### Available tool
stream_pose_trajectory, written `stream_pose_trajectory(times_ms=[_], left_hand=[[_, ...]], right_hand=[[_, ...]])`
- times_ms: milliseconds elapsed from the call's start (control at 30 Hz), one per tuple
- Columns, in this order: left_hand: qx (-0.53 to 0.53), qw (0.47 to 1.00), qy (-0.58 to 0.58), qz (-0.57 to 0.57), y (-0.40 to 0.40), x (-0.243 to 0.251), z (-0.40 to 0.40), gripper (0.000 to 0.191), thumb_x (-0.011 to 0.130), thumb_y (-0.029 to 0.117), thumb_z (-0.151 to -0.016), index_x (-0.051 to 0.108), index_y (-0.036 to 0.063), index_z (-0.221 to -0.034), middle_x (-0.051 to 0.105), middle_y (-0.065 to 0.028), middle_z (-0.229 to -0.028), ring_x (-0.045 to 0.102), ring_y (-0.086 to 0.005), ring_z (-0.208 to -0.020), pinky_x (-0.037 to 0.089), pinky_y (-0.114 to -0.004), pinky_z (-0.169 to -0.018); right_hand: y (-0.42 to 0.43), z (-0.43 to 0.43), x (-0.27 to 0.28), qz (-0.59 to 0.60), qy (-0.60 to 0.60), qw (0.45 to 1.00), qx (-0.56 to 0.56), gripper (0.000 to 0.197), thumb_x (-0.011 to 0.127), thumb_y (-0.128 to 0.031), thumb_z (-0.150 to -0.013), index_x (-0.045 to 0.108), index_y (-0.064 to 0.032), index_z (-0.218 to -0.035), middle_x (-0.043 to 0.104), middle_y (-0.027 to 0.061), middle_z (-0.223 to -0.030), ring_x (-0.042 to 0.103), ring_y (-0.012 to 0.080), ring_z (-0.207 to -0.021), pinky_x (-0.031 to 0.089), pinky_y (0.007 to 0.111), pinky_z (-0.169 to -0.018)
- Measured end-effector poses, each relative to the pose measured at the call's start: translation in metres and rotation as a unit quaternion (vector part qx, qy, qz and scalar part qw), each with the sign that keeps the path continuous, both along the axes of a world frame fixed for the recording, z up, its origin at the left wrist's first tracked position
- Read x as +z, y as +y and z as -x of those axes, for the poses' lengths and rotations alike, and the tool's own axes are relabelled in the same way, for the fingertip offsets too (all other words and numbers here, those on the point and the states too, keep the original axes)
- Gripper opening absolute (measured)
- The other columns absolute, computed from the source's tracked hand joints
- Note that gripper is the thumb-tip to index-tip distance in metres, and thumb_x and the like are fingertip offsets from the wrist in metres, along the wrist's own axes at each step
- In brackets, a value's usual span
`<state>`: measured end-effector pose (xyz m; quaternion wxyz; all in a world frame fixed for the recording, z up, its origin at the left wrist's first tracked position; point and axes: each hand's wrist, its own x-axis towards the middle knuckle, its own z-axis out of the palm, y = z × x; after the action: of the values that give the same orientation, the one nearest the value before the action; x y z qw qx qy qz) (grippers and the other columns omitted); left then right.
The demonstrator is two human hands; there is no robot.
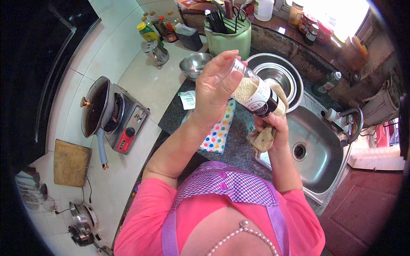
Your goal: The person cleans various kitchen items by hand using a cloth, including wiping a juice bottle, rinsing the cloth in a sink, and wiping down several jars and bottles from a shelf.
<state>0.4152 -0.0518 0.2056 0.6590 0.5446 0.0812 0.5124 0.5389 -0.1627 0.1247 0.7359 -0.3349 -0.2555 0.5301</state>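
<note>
A clear jar (246, 90) of pale, fine grains is held tilted in front of me. It bears a white and black label with writing. My left hand (213, 86) grips the jar near its mouth end, thumb and fingers around the clear neck. Lower down, my right hand (278, 127) supports the jar's base and also holds a tan cloth (262, 139), which hangs below the fingers. Part of that cloth lies against the jar's far side. Whether a lid sits on the mouth, I cannot tell.
The steel sink (315, 128) is at right, with nested metal bowls (296, 68) behind it. A dotted cloth (217, 137) lies on the dark counter. Left stands a portable stove (133, 124) with a handled pan (96, 108). A green knife block (228, 40) and a small bowl (193, 65) stand behind.
</note>
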Motion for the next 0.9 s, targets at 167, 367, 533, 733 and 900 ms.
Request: stream_pose_trajectory(times_ms=[167,367,533,733,900], left_hand=[[-0.061,0.996,0.016,-0.058,0.004,0.008,0.006,0.057,0.072,0.019,-0.077,0.045,0.0009,-0.124,0.053,-0.0115,-0.113,0.053,-0.0245,-0.109,0.040,-0.037,-0.097],[-0.083,0.972,0.050,-0.213,0.006,0.015,0.013,0.060,0.078,0.014,-0.066,0.051,0.0028,-0.118,0.056,-0.0108,-0.110,0.052,-0.0247,-0.110,0.037,-0.039,-0.099],[-0.094,0.911,0.094,-0.390,-0.023,0.044,0.020,0.056,0.079,0.010,-0.060,0.058,0.0054,-0.112,0.060,-0.0097,-0.108,0.054,-0.0243,-0.107,0.033,-0.040,-0.101],[-0.150,0.962,0.069,-0.218,0.009,0.030,0.010,0.099,0.079,0.014,-0.053,0.029,0.0056,-0.138,0.054,-0.0117,-0.109,0.053,-0.0269,-0.109,0.024,-0.042,-0.107],[-0.175,0.964,0.035,-0.199,0.017,0.025,0.003,0.103,0.077,0.013,-0.052,0.024,0.0067,-0.141,0.054,-0.0116,-0.109,0.054,-0.0271,-0.109,0.023,-0.042,-0.108]], right_hand=[[0.001,0.003,-0.008,-0.020,0.109,0.986,0.127,0.072,0.064,-0.052,-0.073,0.047,0.0006,-0.119,0.056,0.0111,-0.091,0.044,0.0110,-0.054,0.037,0.021,-0.041],[0.007,-0.004,-0.028,-0.064,0.122,0.979,0.153,0.063,0.062,-0.044,-0.079,0.045,-0.0028,-0.123,0.058,0.0128,-0.105,0.060,0.0203,-0.072,0.053,0.028,-0.058],[0.003,0.003,-0.032,-0.047,0.132,0.987,0.081,0.069,0.066,-0.034,-0.078,0.035,-0.0073,-0.134,0.048,0.0117,-0.128,0.049,0.0261,-0.117,0.040,0.040,-0.101],[0.013,0.004,-0.012,-0.068,0.155,0.983,0.067,0.068,0.079,-0.025,-0.067,0.046,-0.0031,-0.122,0.060,0.0107,-0.105,0.062,0.0224,-0.088,0.056,0.033,-0.065],[0.012,-0.004,-0.020,-0.066,0.149,0.981,0.100,0.066,0.079,-0.024,-0.067,0.046,-0.0027,-0.121,0.061,0.0112,-0.101,0.062,0.0214,-0.083,0.055,0.032,-0.062]])
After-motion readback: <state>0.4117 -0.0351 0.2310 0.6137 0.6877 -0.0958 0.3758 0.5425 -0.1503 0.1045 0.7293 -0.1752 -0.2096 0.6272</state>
